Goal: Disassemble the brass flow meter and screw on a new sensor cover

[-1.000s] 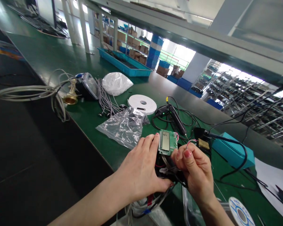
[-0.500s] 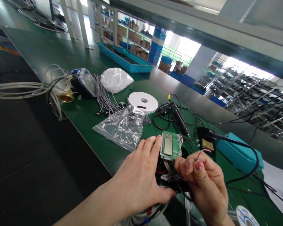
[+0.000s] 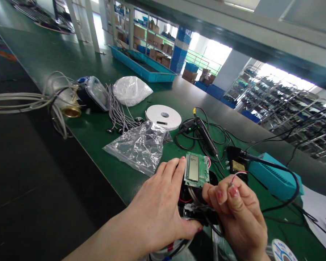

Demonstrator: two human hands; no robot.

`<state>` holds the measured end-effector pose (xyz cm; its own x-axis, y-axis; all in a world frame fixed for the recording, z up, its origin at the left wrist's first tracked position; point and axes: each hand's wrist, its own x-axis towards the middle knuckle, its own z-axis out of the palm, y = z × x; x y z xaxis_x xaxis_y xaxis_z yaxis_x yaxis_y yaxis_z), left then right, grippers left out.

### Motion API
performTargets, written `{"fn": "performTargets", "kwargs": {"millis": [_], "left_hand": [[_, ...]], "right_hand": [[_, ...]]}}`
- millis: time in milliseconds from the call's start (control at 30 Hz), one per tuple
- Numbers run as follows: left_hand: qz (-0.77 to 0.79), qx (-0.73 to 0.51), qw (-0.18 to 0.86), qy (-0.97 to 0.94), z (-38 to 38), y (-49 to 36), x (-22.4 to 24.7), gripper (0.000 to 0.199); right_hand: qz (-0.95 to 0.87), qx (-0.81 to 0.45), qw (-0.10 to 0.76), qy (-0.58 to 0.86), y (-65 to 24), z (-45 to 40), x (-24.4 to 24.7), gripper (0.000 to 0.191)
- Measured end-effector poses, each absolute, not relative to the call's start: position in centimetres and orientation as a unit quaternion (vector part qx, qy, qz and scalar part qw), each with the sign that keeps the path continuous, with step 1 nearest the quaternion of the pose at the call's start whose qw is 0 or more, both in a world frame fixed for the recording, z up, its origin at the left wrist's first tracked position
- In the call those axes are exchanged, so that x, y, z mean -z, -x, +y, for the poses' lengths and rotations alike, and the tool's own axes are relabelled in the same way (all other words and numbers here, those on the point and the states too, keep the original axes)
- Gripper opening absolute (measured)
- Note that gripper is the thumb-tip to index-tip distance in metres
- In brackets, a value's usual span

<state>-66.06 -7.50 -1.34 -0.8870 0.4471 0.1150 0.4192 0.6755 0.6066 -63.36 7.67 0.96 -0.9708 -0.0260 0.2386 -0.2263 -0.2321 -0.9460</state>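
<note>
My left hand (image 3: 159,203) is wrapped round a black housing (image 3: 188,197), its fingertips at the left edge of a green circuit board (image 3: 203,170) with a small display (image 3: 193,168). The board stands above the housing's far side, and grey and black cables run below it. To the right, my right hand (image 3: 237,210) pinches thin red and white wires (image 3: 237,174) between thumb and forefinger. The other fingers of that hand are curled beside the board and cables.
Beyond my hands lie a clear plastic bag (image 3: 138,146), a white tape roll (image 3: 164,116) and a black soldering iron (image 3: 206,137). A teal soldering station (image 3: 274,177) stands right, a blue tray (image 3: 143,65) farther back. Cables and a brass fitting (image 3: 71,110) are left.
My right hand has shifted slightly right and down with the wires in its pinch. My left hand keeps its hold, and the view has moved a little.
</note>
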Motion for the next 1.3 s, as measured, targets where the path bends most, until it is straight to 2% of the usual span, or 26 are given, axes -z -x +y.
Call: {"fn": "performTargets", "kwargs": {"millis": [900, 1100, 1300], "left_hand": [[0.912, -0.326, 0.046, -0.244, -7.3, 66.1, 1.4, 0.101], [0.911, -0.323, 0.035, -0.255, -7.1, 65.8, 1.7, 0.106], [0.912, -0.316, 0.014, -0.259, -6.9, 66.1, 1.7, 0.105]], "right_hand": [[-0.537, -0.837, 0.012, -0.101, 63.6, 8.5, -1.4, 0.024], [-0.523, -0.834, 0.094, -0.151, 63.1, 9.7, -4.2, 0.024], [-0.595, -0.782, 0.094, -0.160, 63.6, 9.1, -6.1, 0.024]]}}
